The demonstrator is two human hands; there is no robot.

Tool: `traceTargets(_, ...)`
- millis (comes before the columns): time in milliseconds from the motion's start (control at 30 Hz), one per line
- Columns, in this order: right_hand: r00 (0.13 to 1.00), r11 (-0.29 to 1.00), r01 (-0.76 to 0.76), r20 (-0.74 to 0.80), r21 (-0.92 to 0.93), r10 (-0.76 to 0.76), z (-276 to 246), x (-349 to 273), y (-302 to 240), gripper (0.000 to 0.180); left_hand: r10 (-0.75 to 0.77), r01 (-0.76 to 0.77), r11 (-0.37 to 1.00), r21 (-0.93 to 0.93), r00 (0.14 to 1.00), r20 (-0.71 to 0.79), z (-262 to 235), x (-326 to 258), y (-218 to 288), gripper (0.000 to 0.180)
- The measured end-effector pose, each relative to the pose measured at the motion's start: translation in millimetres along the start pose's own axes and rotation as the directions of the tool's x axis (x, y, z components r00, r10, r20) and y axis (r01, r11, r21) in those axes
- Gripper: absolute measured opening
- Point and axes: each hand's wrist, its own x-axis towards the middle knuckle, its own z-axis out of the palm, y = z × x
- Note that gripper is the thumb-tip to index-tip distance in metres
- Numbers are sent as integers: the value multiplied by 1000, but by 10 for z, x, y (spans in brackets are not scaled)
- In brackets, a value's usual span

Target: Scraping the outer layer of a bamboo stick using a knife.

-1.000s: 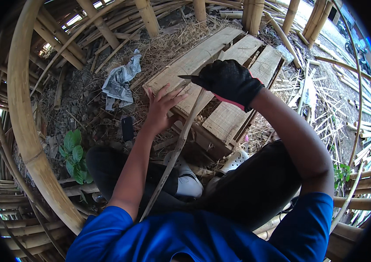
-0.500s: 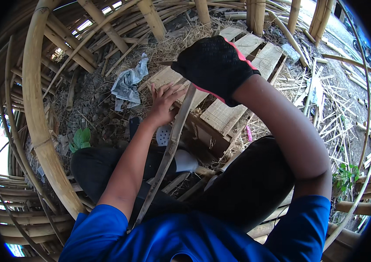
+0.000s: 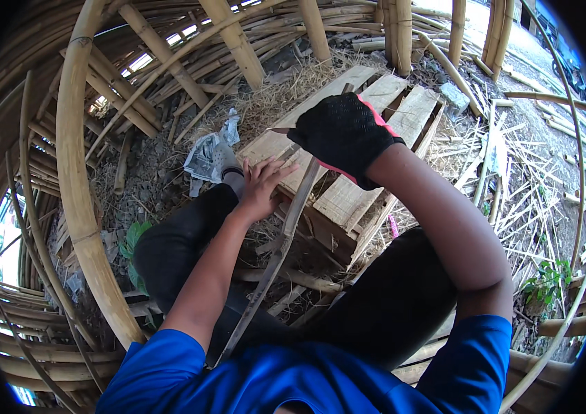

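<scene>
My right hand (image 3: 343, 135) wears a black glove with a pink cuff and is closed on a knife handle. The knife's blade tip (image 3: 282, 130) points left, against a long thin bamboo strip (image 3: 280, 247). This strip runs from the wooden pallet (image 3: 348, 196) down between my knees toward my chest. My bare left hand (image 3: 262, 185) rests on the pallet's near edge with spread fingers, pressing beside the strip just below the blade. I sit with black trousers, knees either side of the strip.
A thick curved bamboo pole (image 3: 75, 179) arcs down the left. Crumpled grey paper (image 3: 207, 156) lies on the dirt beyond my left knee. Bamboo shavings (image 3: 514, 179) litter the ground at right. Upright bamboo poles (image 3: 399, 34) and stacked canes stand behind the pallet. Green leaves (image 3: 133, 238) grow at left.
The gloved right hand rose toward the camera half a second ago and has come back down over the strip. The left hand stays by the strip on the pallet. The view has shifted slightly.
</scene>
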Motion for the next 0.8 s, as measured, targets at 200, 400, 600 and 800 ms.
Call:
traceTargets(200, 998, 998, -15, 56, -60, 18, 171, 208, 92, 35, -39, 36, 999, 19, 986, 163, -241, 5, 27, 89)
traceTargets(400, 994, 994, 64, -85, -90, -72, 336, 239, 213, 29, 106, -83, 989, -123, 976, 191, -792, 220, 44, 60)
traceTargets(600, 994, 998, 66, -86, 14, -64, 606, 590, 91, 17, 132, 369, -201, -908, 928, 348, -665, 75, 123, 72)
traceTargets(800, 933, 838, -339, 38, 428, 358, 939, 717, 118, 16, 66, 550, -572, -609, 770, 635, -669, -37, 85, 55)
